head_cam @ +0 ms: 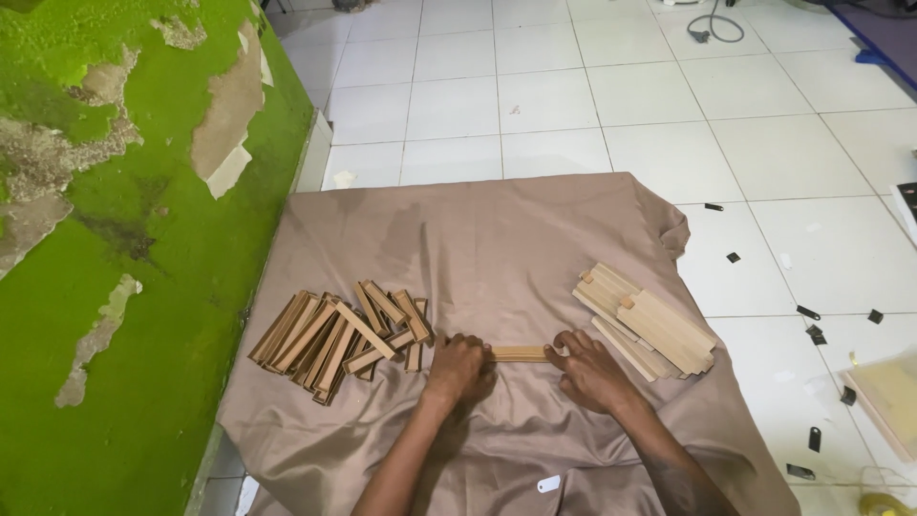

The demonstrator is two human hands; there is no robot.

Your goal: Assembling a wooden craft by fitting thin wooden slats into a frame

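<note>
Wooden, pale and narrow, a short strip [521,354] is pinched at both ends by the left hand [458,368] and the right hand [592,375] above the brown cloth [497,239]. Uneven pressure could let it slip, judging by the fingertip-only grip.

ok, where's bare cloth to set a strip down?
Free: the far half of the brown cloth, beyond both piles, and the near edge beside the forearms. Crowded: the darker strip pile by the left hand, the pale strip stack by the right hand, and the strip held between them.
</note>
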